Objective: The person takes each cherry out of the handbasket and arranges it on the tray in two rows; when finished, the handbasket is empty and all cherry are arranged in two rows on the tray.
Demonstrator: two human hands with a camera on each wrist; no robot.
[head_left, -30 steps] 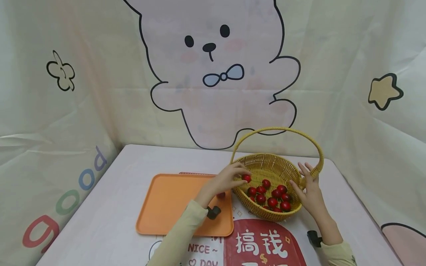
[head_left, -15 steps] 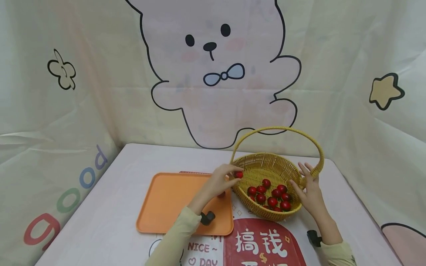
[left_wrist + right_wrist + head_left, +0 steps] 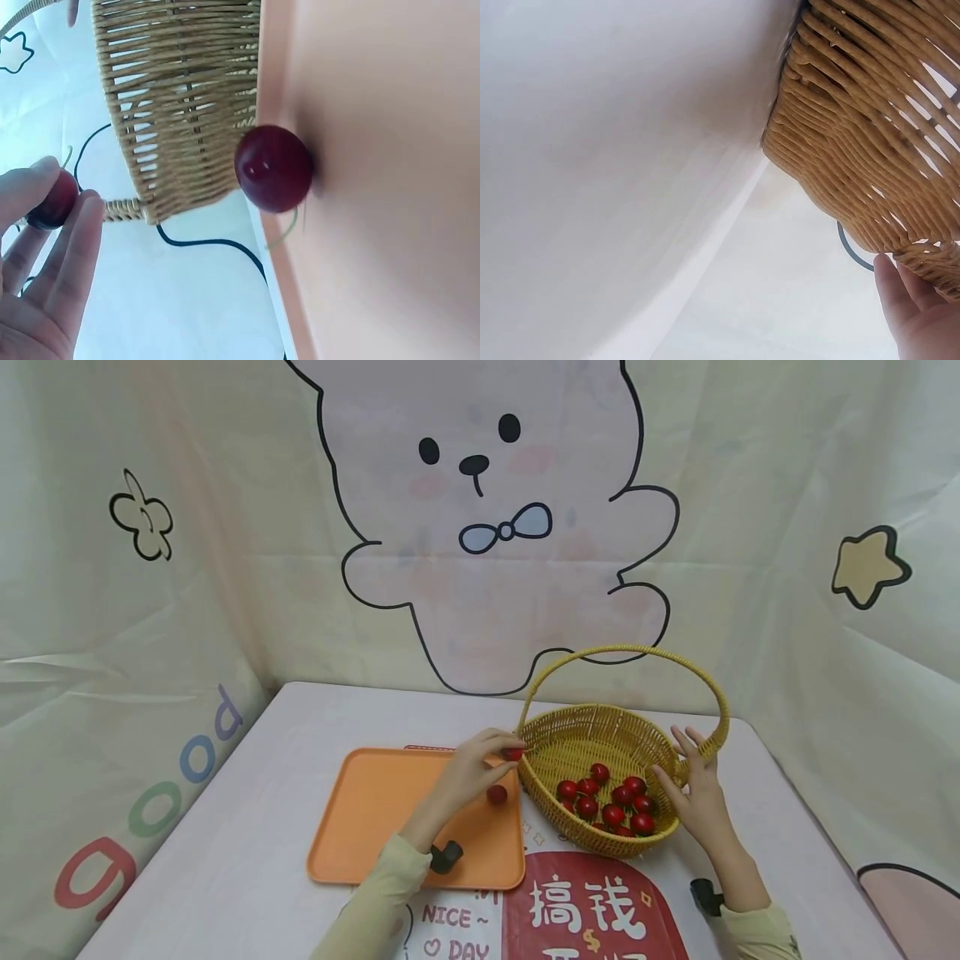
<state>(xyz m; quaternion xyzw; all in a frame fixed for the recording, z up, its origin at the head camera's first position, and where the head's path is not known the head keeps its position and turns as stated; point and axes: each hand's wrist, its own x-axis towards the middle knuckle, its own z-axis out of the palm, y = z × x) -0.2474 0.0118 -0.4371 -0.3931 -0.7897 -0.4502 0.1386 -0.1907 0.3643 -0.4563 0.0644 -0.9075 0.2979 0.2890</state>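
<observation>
The left hand (image 3: 468, 770) pinched a red cherry tomato (image 3: 513, 753) between thumb and fingertips, just at the left rim of the wicker basket (image 3: 600, 731), over the right edge of the orange tray (image 3: 375, 818). In the left wrist view the same pinched tomato (image 3: 52, 201) sat between the fingertips (image 3: 82, 225), close to the basket rim (image 3: 124, 208) but whether touching it could not be told.

A second tomato (image 3: 497, 794) lay on the tray near its right edge, just beside the basket's outer wall; the left wrist view showed it (image 3: 273, 168) resting on the tray surface (image 3: 390, 187) next to the woven wall (image 3: 180, 97).

The right hand (image 3: 693, 793) rested against the right side of the basket, fingers spread and mostly straight, touching the rim near the base of the handle (image 3: 720, 693). It held nothing pinched. In the right wrist view only fingertips (image 3: 900, 296) showed, touching the weave (image 3: 855, 150) from below.

Inside the basket sat a cluster of red tomatoes (image 3: 607, 802), piled toward the near side.

Basket and tray stood side by side, touching or nearly so, on a white table cover (image 3: 262, 760) printed with a red panel (image 3: 592, 910). A cartoon bear backdrop (image 3: 495, 527) hung behind.
</observation>
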